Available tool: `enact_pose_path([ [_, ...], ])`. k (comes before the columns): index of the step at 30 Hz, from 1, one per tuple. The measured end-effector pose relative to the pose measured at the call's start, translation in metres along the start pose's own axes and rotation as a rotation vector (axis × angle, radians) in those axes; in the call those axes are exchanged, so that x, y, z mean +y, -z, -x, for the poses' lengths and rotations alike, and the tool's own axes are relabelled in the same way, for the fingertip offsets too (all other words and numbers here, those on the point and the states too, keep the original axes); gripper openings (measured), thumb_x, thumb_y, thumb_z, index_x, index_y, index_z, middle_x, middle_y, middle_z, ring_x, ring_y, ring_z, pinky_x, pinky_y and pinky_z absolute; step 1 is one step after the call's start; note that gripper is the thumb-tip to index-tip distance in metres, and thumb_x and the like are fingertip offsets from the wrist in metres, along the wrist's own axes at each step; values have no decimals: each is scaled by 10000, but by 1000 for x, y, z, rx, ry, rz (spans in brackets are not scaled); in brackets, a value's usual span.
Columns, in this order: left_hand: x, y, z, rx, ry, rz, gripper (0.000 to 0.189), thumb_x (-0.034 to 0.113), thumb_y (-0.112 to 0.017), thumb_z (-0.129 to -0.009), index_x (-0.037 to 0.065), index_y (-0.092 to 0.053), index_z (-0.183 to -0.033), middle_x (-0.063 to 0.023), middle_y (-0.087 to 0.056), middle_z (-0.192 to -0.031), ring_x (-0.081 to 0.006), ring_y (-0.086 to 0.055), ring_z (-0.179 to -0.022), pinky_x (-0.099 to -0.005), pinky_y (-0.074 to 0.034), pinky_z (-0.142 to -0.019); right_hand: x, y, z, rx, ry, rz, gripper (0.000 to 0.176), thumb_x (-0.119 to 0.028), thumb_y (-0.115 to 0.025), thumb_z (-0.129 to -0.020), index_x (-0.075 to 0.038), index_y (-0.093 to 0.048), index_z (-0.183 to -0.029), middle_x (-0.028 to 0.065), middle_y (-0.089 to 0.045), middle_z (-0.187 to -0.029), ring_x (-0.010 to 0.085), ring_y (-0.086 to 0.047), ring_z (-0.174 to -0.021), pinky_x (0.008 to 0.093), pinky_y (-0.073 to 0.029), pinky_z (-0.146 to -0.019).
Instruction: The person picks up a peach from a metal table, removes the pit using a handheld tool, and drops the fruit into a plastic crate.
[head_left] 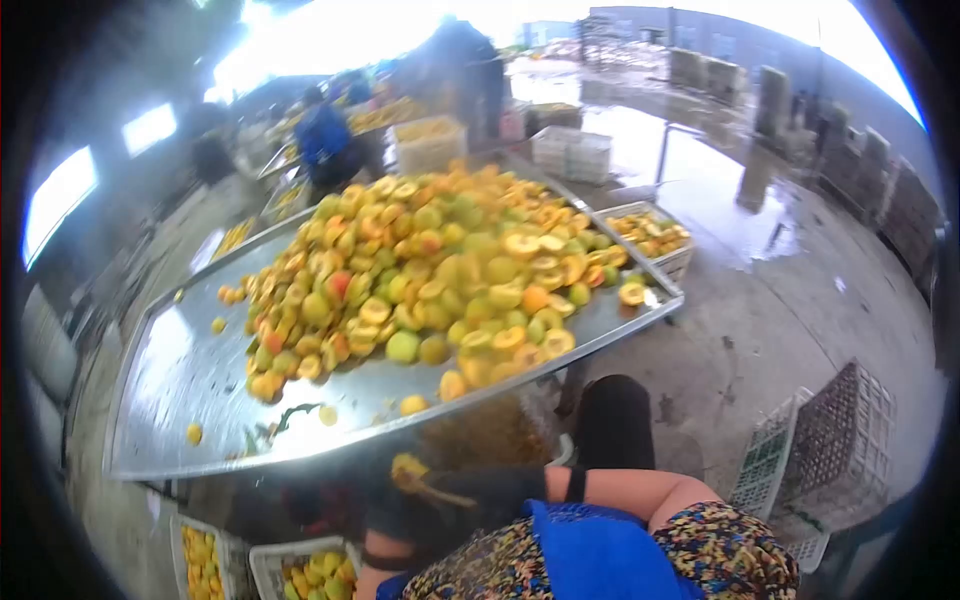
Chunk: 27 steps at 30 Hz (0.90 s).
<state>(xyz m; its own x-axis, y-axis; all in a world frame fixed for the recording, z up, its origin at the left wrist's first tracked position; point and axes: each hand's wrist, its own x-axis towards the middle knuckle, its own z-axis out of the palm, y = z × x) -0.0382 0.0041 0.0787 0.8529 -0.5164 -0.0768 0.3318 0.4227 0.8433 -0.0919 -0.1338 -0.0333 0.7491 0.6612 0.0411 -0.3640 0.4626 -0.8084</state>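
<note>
A big heap of apricots [400, 270], many cut into halves, lies on a metal-topped table [170, 400] in front of me. My right arm, in a dark sleeve [500, 487], reaches left across my lap below the table's near edge. From the lower left comes my left arm [388, 550], and the two dark sleeves meet and overlap. A yellow, blurred piece with a thin stick-like part [410, 470] shows where they meet. The fingers of both hands are lost in shadow and blur, so I cannot tell what they hold.
Two crates of apricots [320, 575] stand below the table at lower left. Another filled crate [650, 232] sits by its right corner. Stacked plastic crates [830, 440] stand at my right. A person in blue [325, 140] and other fruit tables are farther back.
</note>
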Motion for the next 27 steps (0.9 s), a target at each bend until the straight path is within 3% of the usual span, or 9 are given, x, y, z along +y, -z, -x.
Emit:
enact_pose_path([
  [1, -8, 22, -10, 160, 41, -47, 286, 328, -504, -933, 83, -580, -807, -41, -590, -687, -145, -570, -578, -276, -497, -513, 3, 3, -6, -52, -66, -352, 387, -253, -503, -950, -77, -470, -1292, 14, -567, -1126, 74, -534, -953, 259, -452, -804],
  [3, -2, 2, -4, -3, 162, 286, 300, 309, -489, -944, 61, -589, -809, -42, -593, -697, -138, -563, -588, -268, -484, -538, 21, 21, -10, 2, -129, -494, 380, -296, -494, -961, -80, -499, -1273, 5, -560, -1144, 54, -522, -965, 227, -437, -816],
  [8, -22, 23, -17, 42, -316, -528, 290, 252, -479, -945, 28, -601, -807, -37, -593, -712, -126, -552, -610, -253, -454, -585, 5, -7, -6, 402, -60, -87, 391, -351, -499, -958, -74, -545, -1230, 9, -578, -1126, 59, -518, -989, 213, -420, -852],
  [10, -21, 9, -9, 113, -489, -687, 277, 219, -481, -936, 8, -602, -804, -57, -597, -716, -132, -561, -621, -255, -462, -589, -29, -56, 6, 489, 49, -91, 384, -477, -509, -914, -116, -582, -1021, -31, -543, -780, 55, -470, -601, 204, -386, -524],
  [11, -11, -1, -2, 22, -393, -527, 280, 219, -486, -934, 3, -606, -804, -62, -599, -712, -135, -563, -617, -260, -467, -585, -45, -80, 12, 530, 103, -89, 414, -541, -513, -892, -136, -600, -916, -52, -525, -607, 54, -446, -407, 199, -369, -360],
  [14, 11, -19, 11, -184, -125, -180, 276, 218, -505, -921, -11, -611, -809, -71, -597, -673, -148, -567, -583, -281, -483, -555, -44, -61, 18, 374, -147, -251, 433, -522, -487, -912, -116, -606, -1002, -42, -522, -609, 51, -446, -412, 194, -358, -355],
  [20, -13, 16, -13, -232, -222, -529, 189, 171, -510, -895, 7, -563, -815, -78, -587, -669, -201, -574, -608, -306, -470, -569, -23, -42, 20, 344, -197, -307, 483, -550, -425, -919, -102, -605, -938, -50, -468, -550, 47, -406, -384, 196, -323, -339],
  [23, 15, -14, 16, -214, -738, -1229, 117, 136, -540, -845, 25, -578, -840, -97, -587, -728, -253, -571, -698, -344, -465, -641, -24, -48, 19, 322, -208, -334, 514, -564, -394, -922, -96, -604, -906, -53, -441, -520, 46, -386, -369, 197, -305, -332],
  [27, -7, 3, 7, -167, -869, -1253, 198, 208, -438, -925, 62, -570, -900, -64, -577, -809, -199, -558, -773, -321, -464, -694, -28, -58, 24, 271, -249, -429, 560, -583, -352, -926, -87, -604, -863, -58, -405, -480, 44, -359, -350, 198, -282, -321],
])
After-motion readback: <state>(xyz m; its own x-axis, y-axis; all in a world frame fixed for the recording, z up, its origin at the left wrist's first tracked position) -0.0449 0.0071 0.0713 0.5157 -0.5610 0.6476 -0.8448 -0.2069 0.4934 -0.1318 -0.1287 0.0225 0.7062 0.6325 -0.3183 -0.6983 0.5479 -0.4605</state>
